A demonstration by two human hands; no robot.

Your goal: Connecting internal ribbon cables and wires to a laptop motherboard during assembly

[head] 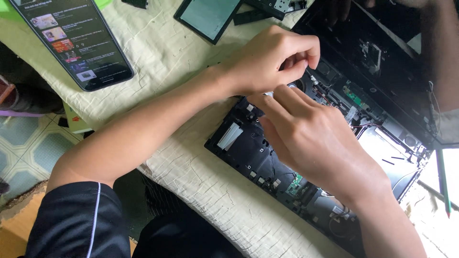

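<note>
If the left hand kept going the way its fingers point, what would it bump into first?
Probably the right hand's fingers, which already lie against the left hand; under them sits the opened laptop base. Depth is hard to judge from this one view.

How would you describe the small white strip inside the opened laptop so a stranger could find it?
Start at the opened black laptop base on the cream cloth. Near its left corner, just below the left hand, lies a white strip. It is the only pale, slanted rectangle on that dark plastic.
</note>
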